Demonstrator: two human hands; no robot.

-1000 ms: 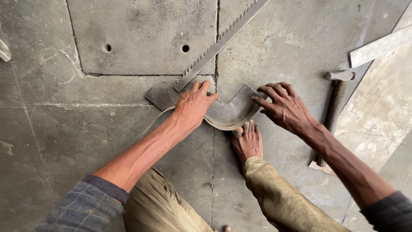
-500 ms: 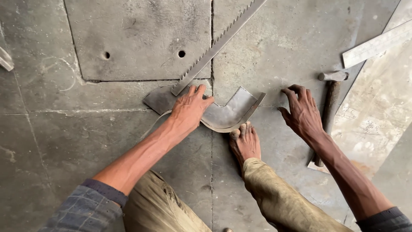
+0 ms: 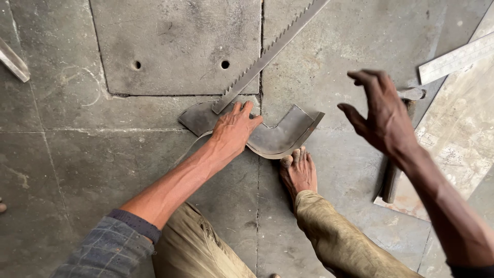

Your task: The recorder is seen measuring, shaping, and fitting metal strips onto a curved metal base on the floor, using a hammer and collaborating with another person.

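Fingers of left hand lie flat & spread, pressing on curved metal piece, which sits on the stone floor w/ a bare foot touching its lower edge. Right hand hangs above the floor, fingers loosely open, holding nothing, near hammer.

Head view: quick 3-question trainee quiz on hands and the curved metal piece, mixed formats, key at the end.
1. True or false: the left hand rests flat on the curved metal piece.
2. Which touches the near edge of that piece? A) the bare foot B) the hammer C) the toothed metal strip
3. Is the right hand holding anything?

Key:
1. True.
2. A.
3. No; it is raised above the floor, fingers spread, empty.
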